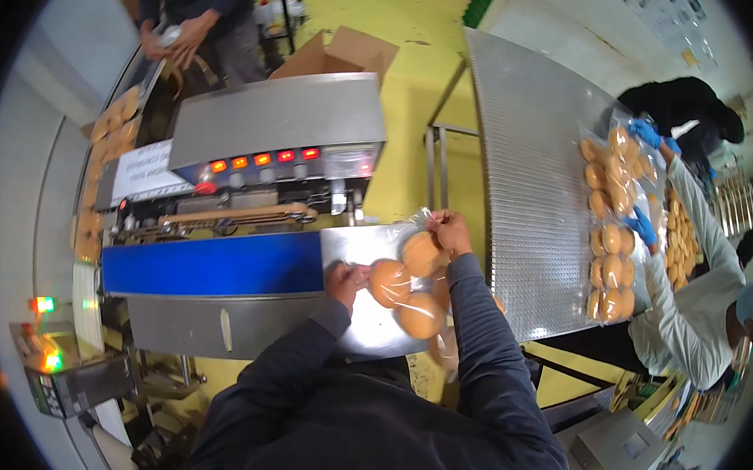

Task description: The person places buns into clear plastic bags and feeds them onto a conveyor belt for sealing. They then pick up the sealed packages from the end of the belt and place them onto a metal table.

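Observation:
A clear plastic bag of round golden buns (420,316) lies over the right end of a steel plate (347,249) in front of me. My right hand (452,233) pinches the gathered film at the bag's far corner. At the bag's left side, my left hand (347,283) has its fingers closed at the film beside the nearest bun. The lower part of the bag droops past the plate's right edge, and my right forearm hides some of it.
Left of the plate runs a blue conveyor belt (215,264) beside a sealing machine (275,125) with lit switches. A long steel table (528,158) on the right bears bagged buns (611,271), handled by a blue-gloved person. Another person (190,34) stands far left, near an open cardboard box (340,56).

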`<state>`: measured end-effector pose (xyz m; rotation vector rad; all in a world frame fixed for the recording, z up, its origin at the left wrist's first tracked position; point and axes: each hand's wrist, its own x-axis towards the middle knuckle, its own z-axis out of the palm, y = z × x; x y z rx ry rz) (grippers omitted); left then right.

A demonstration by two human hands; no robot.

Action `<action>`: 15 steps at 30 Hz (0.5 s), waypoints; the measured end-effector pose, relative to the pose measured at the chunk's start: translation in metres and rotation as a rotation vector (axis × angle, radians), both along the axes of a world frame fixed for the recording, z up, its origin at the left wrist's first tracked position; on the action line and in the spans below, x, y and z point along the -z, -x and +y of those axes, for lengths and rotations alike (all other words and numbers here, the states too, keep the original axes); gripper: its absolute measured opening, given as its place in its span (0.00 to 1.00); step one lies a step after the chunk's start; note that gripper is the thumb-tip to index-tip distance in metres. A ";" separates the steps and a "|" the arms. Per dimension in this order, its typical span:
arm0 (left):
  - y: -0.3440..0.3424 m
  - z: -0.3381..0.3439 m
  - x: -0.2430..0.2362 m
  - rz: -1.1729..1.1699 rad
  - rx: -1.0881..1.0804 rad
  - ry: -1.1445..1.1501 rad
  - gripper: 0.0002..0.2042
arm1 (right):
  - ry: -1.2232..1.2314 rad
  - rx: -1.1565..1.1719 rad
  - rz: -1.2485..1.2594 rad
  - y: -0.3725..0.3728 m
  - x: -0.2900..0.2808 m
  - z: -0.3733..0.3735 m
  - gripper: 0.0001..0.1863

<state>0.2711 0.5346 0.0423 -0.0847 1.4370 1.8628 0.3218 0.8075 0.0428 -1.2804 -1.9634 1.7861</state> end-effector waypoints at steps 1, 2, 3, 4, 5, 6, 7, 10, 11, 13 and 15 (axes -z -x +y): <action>0.019 -0.012 0.004 -0.005 -0.015 0.137 0.05 | 0.037 0.013 -0.005 0.009 0.002 -0.016 0.05; 0.035 -0.021 0.010 0.013 -0.025 0.154 0.05 | 0.148 -0.017 0.014 0.016 0.009 -0.024 0.05; 0.051 -0.030 0.021 0.033 -0.040 0.177 0.05 | 0.083 -0.015 -0.026 0.025 0.008 -0.035 0.04; 0.064 -0.036 0.030 0.051 -0.052 0.200 0.05 | 0.018 -0.010 -0.065 0.033 0.006 -0.045 0.04; 0.072 -0.037 0.036 0.179 -0.064 0.242 0.05 | -0.052 0.002 -0.102 0.038 0.004 -0.053 0.03; 0.076 -0.027 0.037 0.307 -0.061 0.274 0.05 | -0.084 0.034 -0.048 0.037 0.020 -0.047 0.02; 0.080 -0.017 0.038 0.434 -0.057 0.305 0.06 | -0.117 0.066 0.007 0.035 0.036 -0.042 0.02; 0.090 -0.008 0.050 0.469 -0.122 0.468 0.07 | 0.142 0.139 0.214 0.046 0.033 -0.055 0.02; 0.094 -0.003 0.044 0.540 -0.102 0.560 0.07 | 0.277 0.184 0.295 0.050 0.021 -0.058 0.02; 0.093 0.009 0.020 0.680 -0.039 0.739 0.08 | 0.259 0.231 0.332 0.044 0.028 -0.051 0.03; 0.093 0.012 0.014 0.772 -0.125 0.817 0.11 | 0.317 0.284 0.424 0.050 0.029 -0.055 0.04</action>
